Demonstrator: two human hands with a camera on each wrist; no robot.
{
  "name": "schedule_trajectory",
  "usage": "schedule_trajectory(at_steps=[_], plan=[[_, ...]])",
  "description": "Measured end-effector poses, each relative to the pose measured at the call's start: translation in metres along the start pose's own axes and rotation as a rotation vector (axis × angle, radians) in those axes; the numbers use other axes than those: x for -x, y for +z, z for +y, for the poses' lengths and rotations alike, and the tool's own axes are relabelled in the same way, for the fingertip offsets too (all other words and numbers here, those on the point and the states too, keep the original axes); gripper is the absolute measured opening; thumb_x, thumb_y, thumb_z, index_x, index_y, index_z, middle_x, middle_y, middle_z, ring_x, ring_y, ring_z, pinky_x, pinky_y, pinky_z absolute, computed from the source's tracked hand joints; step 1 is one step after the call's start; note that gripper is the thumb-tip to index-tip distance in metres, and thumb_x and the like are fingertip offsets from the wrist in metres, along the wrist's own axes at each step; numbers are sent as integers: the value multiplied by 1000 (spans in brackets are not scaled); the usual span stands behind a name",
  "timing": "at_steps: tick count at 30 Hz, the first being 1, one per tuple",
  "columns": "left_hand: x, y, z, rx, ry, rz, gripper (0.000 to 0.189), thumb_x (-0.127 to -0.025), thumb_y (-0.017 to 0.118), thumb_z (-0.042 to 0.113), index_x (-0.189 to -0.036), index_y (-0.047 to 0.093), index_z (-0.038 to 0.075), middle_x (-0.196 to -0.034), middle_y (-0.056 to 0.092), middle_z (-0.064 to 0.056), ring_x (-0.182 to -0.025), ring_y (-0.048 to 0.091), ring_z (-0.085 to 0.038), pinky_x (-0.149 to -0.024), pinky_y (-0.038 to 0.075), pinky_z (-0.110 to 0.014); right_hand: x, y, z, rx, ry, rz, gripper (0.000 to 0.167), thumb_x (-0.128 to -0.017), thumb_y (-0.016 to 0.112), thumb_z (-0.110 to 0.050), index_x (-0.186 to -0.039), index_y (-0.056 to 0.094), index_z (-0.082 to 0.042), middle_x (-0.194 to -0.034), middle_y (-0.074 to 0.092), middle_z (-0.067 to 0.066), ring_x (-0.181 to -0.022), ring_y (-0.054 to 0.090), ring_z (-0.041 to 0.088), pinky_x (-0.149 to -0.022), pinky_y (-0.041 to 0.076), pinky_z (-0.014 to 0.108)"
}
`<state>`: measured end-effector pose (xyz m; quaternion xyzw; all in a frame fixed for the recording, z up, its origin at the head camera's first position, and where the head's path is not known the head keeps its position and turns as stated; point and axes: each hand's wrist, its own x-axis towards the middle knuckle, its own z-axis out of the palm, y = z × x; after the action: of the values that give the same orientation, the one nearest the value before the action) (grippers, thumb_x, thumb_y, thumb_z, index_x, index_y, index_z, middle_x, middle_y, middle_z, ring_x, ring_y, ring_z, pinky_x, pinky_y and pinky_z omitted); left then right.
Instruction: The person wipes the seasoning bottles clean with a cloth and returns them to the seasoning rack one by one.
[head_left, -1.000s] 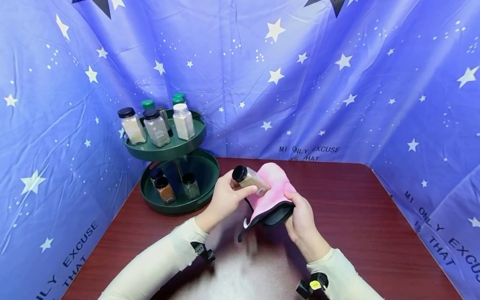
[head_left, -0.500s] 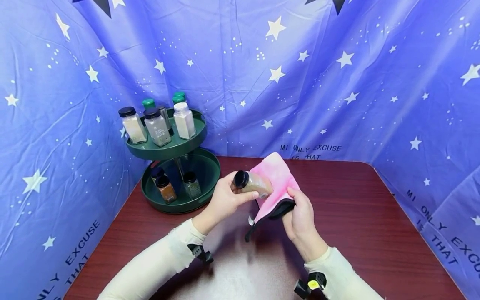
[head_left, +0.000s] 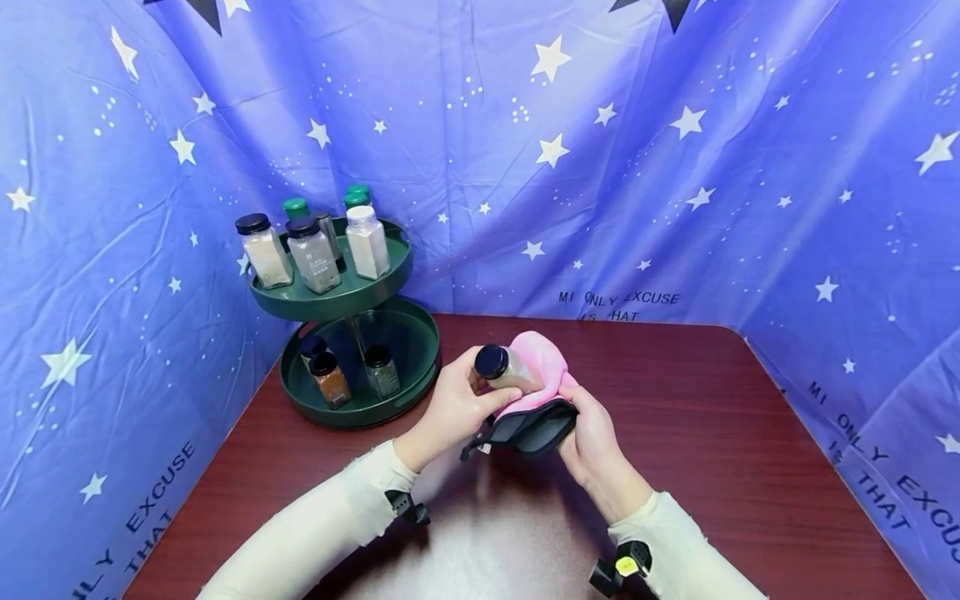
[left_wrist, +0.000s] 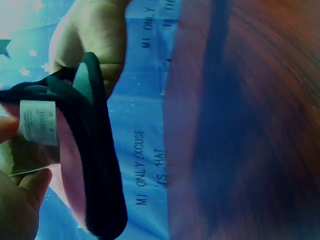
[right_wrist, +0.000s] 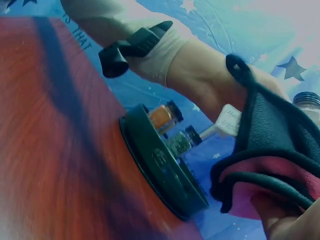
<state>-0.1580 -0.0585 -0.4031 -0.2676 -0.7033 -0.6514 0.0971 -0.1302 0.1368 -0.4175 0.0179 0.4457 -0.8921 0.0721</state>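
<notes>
My left hand [head_left: 450,408] grips a clear spice jar [head_left: 519,375] with a black lid, tilted so the lid points up and left. Pale, tan-looking contents show through its side. A pink cleaning cloth [head_left: 542,357] with a dark grey back and black binding lies against the jar's lower part and hides its base. My right hand [head_left: 596,433] holds this cloth from the right, thumb on the pink side. In the left wrist view, a white label [left_wrist: 39,122] hangs from the cloth's edge. From the right wrist, the grey back [right_wrist: 272,125] of the cloth faces the camera.
A green two-tier rack [head_left: 360,417] stands at the table's left. Its upper tier [head_left: 352,304] carries several jars with black, green and white lids; below sit an orange-brown jar [head_left: 332,387] and a green-flecked jar [head_left: 383,375]. Blue star-printed curtains [head_left: 465,167] surround the dark red table [head_left: 697,433].
The cloth rose and spread toward the upper right, then came back down and folded around the jar. The jar has shifted slightly right and down, still in my left hand.
</notes>
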Motion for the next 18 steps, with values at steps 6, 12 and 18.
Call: schedule_trajectory(at_steps=[6,12,18], plan=[[1,3,-10,-59,-30,55,44,-80,88,7,-119,67,7,-106,75,-9,-92,72,-15,-85,59,-29,-1,-4,0,45,-54,99,30,-103,37,-4,-108,66,-9,-92,73,-4,-88,68,6,-83,55,22],[6,6,-15,-84,-70,121,43,-78,89,9,-116,69,7,-103,75,-9,-92,71,-16,-83,59,-26,-3,-8,-3,74,-78,134,31,-102,38,-2,-87,65,-10,-78,68,-4,-73,65,6,-71,55,21],[10,7,-8,-112,-112,158,43,-76,89,4,-114,69,3,-101,75,-11,-89,70,-15,-80,58,-23,-4,-10,-5,30,-59,166,32,-101,37,-3,-86,64,-11,-78,67,-5,-73,64,6,-72,54,22]])
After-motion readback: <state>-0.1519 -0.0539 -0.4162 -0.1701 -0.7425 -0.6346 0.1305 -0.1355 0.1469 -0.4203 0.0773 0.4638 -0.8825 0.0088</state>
